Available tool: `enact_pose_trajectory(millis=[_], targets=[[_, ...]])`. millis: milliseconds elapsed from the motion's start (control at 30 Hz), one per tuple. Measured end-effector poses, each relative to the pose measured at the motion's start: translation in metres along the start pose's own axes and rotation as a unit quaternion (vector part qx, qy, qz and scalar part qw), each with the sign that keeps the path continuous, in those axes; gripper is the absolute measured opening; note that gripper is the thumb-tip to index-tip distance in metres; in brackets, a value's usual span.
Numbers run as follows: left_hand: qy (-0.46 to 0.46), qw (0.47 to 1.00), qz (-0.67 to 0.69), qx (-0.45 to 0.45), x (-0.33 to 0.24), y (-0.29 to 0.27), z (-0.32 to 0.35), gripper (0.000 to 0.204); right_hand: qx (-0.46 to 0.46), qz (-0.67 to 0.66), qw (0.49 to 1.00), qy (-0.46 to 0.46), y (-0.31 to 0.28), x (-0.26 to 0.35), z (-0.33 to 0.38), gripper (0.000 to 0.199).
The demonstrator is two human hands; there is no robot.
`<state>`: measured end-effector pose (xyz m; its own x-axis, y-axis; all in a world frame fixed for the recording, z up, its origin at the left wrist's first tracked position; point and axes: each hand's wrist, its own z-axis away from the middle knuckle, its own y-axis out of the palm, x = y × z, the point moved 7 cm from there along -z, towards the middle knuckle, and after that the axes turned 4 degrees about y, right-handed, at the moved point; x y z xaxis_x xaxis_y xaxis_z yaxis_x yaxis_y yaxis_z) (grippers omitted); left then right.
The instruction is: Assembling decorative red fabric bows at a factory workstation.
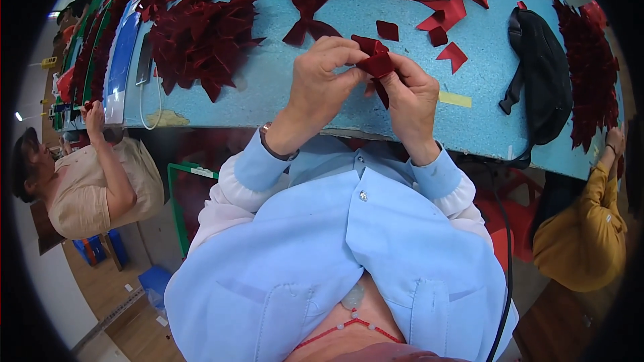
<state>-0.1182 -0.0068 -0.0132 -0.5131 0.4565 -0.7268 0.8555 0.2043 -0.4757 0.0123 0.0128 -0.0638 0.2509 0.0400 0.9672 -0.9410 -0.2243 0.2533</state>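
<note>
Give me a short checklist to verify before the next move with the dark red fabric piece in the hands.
1. Left hand pinches the dark red fabric piece: ok.
2. Right hand also has a grip on it: ok.
3. Piece held above the blue table, not lying on it: ok.
4. Fold inside the piece is even: cannot tell, fingers cover it.
5. Finished bow and cut red squares lie apart from the hands: ok.

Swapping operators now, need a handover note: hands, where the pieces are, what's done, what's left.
Left hand and right hand: both pinch one dark red fabric piece, held above the blue table edge.
Done: a finished bow lies just beyond the hands; a big pile of bows sits far left.
Left: the held piece is still unformed; loose cut squares wait on the right.
</note>
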Motion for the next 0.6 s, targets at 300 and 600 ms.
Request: enact_pose_trajectory(millis=[300,600], targets=[[-0.135,0.983,0.116,0.048,0.001,0.007,0.006,0.016,0.0,0.077,0.997,-0.03,0.0,0.01,0.005,0.019],[-0.079,0.993,0.084,-0.002,-0.004,0.007,0.004,0.019,-0.023,0.056,0.998,-0.028,-0.008,0.015,0.007,0.019]])
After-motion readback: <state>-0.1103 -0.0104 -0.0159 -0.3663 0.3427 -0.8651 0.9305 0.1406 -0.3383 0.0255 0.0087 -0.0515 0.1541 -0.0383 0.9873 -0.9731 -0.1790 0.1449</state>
